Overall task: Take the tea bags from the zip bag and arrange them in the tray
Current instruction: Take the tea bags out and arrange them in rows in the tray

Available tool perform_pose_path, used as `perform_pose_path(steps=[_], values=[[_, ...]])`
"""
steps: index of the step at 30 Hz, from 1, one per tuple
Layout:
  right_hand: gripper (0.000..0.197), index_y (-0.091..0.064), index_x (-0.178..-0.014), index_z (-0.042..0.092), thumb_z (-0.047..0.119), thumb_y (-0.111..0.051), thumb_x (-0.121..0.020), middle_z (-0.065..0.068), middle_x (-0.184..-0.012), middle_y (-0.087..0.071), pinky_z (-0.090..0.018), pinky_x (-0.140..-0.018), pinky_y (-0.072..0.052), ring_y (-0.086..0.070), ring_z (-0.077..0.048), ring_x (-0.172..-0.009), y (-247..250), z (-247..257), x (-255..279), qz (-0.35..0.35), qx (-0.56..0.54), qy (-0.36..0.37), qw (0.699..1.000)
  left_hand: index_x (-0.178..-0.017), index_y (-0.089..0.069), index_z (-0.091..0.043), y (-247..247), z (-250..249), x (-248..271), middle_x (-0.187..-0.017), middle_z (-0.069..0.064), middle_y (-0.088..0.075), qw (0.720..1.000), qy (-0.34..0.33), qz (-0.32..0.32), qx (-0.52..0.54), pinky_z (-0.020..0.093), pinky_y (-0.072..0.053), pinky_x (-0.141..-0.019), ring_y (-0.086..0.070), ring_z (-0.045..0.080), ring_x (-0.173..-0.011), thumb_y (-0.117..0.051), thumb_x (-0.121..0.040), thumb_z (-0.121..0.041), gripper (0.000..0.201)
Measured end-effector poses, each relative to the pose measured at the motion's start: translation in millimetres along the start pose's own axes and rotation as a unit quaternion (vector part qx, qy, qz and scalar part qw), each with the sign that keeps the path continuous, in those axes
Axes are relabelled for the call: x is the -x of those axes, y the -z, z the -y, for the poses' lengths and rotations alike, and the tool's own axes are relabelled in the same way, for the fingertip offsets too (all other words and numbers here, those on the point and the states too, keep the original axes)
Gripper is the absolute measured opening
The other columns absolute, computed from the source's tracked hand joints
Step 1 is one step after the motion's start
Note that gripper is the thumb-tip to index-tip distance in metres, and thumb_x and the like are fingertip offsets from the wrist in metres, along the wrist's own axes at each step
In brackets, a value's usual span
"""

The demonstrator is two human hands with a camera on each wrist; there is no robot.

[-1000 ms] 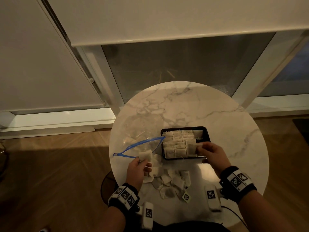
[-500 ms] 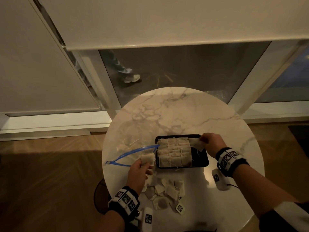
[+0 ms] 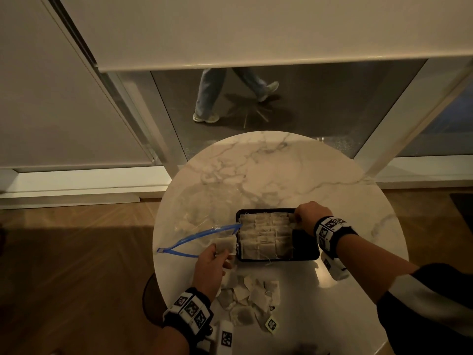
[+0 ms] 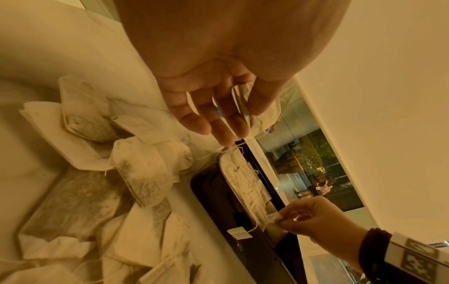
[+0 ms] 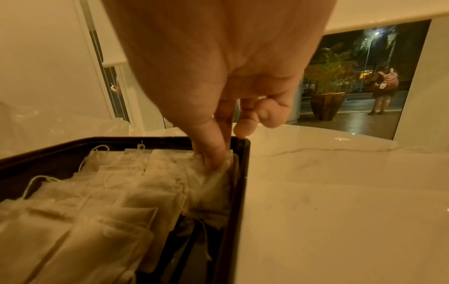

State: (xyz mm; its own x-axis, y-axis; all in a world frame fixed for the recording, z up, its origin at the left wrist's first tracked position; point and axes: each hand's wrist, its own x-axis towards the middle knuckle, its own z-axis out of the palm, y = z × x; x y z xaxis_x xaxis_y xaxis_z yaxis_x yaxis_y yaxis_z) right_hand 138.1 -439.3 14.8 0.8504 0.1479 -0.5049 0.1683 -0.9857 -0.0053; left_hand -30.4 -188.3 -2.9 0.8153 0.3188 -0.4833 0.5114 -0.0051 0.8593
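Note:
A black tray (image 3: 305,256) on the table holds rows of tea bags (image 3: 266,234). My right hand (image 3: 298,217) is at the tray's far right corner and pinches a tea bag (image 5: 211,182) down inside the rim (image 5: 240,173). My left hand (image 3: 217,254) holds another tea bag (image 3: 225,244) just left of the tray, its string trailing below the fingers (image 4: 218,119). The clear zip bag (image 3: 202,235) with a blue zip lies open to the left of the tray. A loose pile of tea bags (image 3: 250,295) lies in front of the tray.
Everything sits on a round marble table (image 3: 281,175) beside a glass window. A person (image 3: 212,98) walks past outside. A small square paper tag (image 3: 271,324) lies near the table's front edge. Wooden floor surrounds the table.
My right hand has carried its tea bag from the tray's near right part to its far right corner. My left hand has kept its tea bag beside the tray.

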Motion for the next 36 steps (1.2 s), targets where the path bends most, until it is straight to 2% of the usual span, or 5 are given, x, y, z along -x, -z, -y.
perform_pose_path(steps=[4,13,21,27,36], values=[[0.031,-0.067,-0.106,0.023,0.046,-0.064,-0.085,-0.003,-0.109,-0.063,-0.037,-0.085,-0.053,-0.058,-0.025,-0.105,-2.4,0.1,-3.8,-0.002,0.039,0.016,0.999,-0.101,-0.069,-0.018,-0.7,-2.7,1.0,-0.086,0.005,-0.074,1.0,-0.006,-0.004,0.009,0.026,-0.047,-0.061,-0.063,0.016,-0.07,-0.054,-0.1,-0.013,0.016],[0.041,-0.058,-0.111,0.018,0.049,-0.06,-0.085,-0.005,-0.112,-0.06,-0.037,-0.084,-0.05,-0.058,-0.026,-0.106,7.3,0.6,-10.7,0.015,0.092,0.043,0.995,-0.1,-0.07,-0.014,-4.1,-6.3,4.9,-0.081,0.004,-0.073,0.999,-0.02,-0.005,0.033,0.015,-0.046,-0.052,-0.062,0.006,-0.061,-0.054,-0.099,-0.008,0.016],[0.025,-0.064,-0.112,0.024,0.033,-0.058,-0.089,-0.004,-0.114,-0.057,-0.038,-0.084,-0.05,-0.048,-0.026,-0.113,1.4,-10.3,-6.6,-0.036,0.034,0.049,0.998,-0.102,-0.069,-0.016,-6.5,-1.3,3.3,-0.085,0.006,-0.073,1.0,-0.015,-0.008,0.022,0.015,-0.046,-0.054,-0.063,0.008,-0.065,-0.055,-0.1,-0.011,0.016],[0.032,-0.064,-0.112,0.027,0.045,-0.063,-0.086,-0.002,-0.118,-0.047,-0.038,-0.085,-0.051,-0.036,-0.024,-0.117,-18.3,-28.1,-4.8,-0.077,-0.028,0.021,0.996,-0.101,-0.069,-0.018,-8.3,-0.1,5.0,-0.083,0.002,-0.073,1.0,-0.011,-0.009,0.024,0.024,-0.046,-0.061,-0.063,0.012,-0.068,-0.055,-0.1,-0.012,0.016],[0.02,-0.068,-0.107,0.026,0.018,-0.058,-0.091,0.002,-0.121,-0.057,-0.038,-0.089,-0.049,-0.043,-0.023,-0.119,-28.3,-29.0,-16.9,-0.051,-0.036,0.032,0.998,-0.102,-0.069,-0.018,-11.9,3.2,7.9,-0.084,0.006,-0.072,1.0,-0.013,-0.014,0.022,0.022,-0.046,-0.058,-0.062,0.012,-0.067,-0.053,-0.1,-0.011,0.018]])
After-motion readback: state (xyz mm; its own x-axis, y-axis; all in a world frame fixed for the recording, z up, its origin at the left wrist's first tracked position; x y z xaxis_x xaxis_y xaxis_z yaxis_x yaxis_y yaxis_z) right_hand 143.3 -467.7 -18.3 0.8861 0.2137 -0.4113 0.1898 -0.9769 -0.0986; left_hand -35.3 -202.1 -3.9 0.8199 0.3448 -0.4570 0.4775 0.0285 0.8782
